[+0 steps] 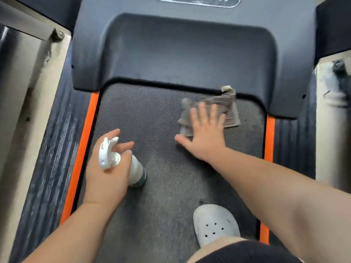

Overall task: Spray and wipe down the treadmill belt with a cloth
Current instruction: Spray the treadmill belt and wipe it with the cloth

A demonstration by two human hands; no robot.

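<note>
wiping step is in hand, i judge. right hand [206, 133] lies flat with fingers spread wide on the cloth [210, 112], pressing it on the treadmill belt [152, 114] at the far right part, just under the edge of the motor cover [174, 52]; one corner of cloth is touching that cover. hand is blurred, so prob. moving, but i cannot tell the direction. left hand [108, 168] is wrapped around the neck of the spray bottle [121, 162], bottle tilted w/ its base toward the person, over the left part of belt.

next move calls for sweeping the cloth across to the left, where belt looks dull and patchy, w/ firm flat pressure.

room: orange strip [83, 149] and side rail [47, 152] limit the left, another strip on the right. a white clog [216, 224] stands on the near belt, so that part is blocked until foot shifts. middle of belt is open.
</note>
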